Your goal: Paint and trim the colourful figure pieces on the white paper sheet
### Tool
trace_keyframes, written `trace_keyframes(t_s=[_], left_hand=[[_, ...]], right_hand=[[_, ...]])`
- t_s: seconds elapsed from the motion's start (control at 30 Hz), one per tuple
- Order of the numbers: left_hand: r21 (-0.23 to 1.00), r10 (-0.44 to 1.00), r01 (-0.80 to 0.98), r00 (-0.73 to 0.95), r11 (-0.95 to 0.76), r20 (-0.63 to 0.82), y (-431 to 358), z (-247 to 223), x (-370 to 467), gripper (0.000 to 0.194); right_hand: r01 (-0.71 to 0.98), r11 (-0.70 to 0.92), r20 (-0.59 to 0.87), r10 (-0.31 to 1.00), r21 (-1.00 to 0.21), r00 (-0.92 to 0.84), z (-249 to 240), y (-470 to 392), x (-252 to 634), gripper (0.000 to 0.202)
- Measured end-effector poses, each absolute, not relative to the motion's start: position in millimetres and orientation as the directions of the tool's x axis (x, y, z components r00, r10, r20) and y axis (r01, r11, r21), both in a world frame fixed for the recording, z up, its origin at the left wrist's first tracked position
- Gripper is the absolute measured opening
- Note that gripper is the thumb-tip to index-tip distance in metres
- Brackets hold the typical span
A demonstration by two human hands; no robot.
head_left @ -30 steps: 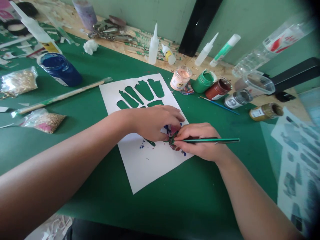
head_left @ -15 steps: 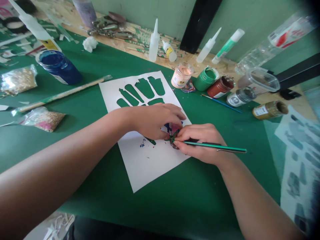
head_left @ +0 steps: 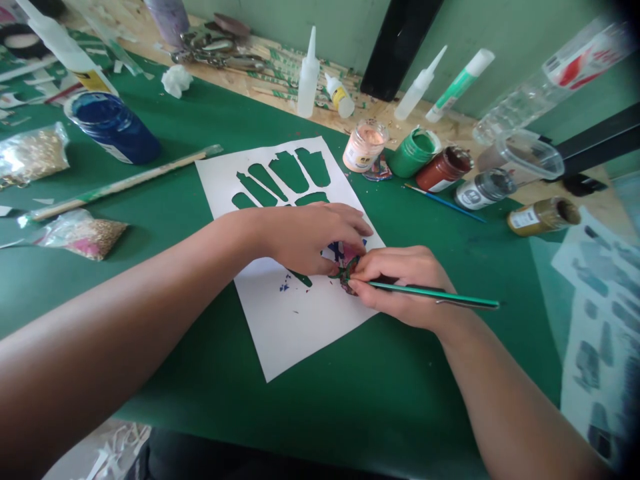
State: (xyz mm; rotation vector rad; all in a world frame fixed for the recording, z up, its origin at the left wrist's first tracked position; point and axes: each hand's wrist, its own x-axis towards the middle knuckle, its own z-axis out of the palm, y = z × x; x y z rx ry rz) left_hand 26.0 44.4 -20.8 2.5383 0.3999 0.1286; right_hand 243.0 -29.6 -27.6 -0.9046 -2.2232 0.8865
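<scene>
The sheet lies flat on the bench, with its long axis running roughly from 11 to 5 o'clock. The right hand pinches the green tool between thumb and fingers, near its working end. The long axis of this tool goes from the fingertips to a little past 3 o'clock; its tip is hidden, so I cannot tell if it touches the sheet. The painted patch is at about 9 o'clock from the right hand, just beside its fingertips, which are nearer to it than the left palm. From the left hand, the patch is between 4 and 5 o'clock, beside the thumb. This left hand is released, with curved fingers resting over the sheet. The green jar is at 12 o'clock from the right hand, and the blue brush is at 1 o'clock. The blue jar stands at 10 o'clock from the left hand.
</scene>
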Motion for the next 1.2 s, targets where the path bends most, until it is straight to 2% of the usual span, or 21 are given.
trace_keyframes(t_s=[0.23,0.53,1.2], left_hand=[[0.551,0.315,0.262,0.949,-0.792,0.002,45,-22,27,0.037],[0.550,0.322,0.289,0.946,-0.784,-0.038,44,-19,28,0.038],[0.551,0.326,0.278,0.945,-0.787,-0.013,45,-22,28,0.039]], right_hand=[[0.461,0.506,0.187,0.795,-0.729,-0.577,-22,-37,238,0.017],[0.473,0.509,0.193,0.800,-0.719,-0.568,-25,-40,237,0.018],[0.479,0.483,0.190,0.822,-0.733,-0.537,-26,-44,236,0.017]])
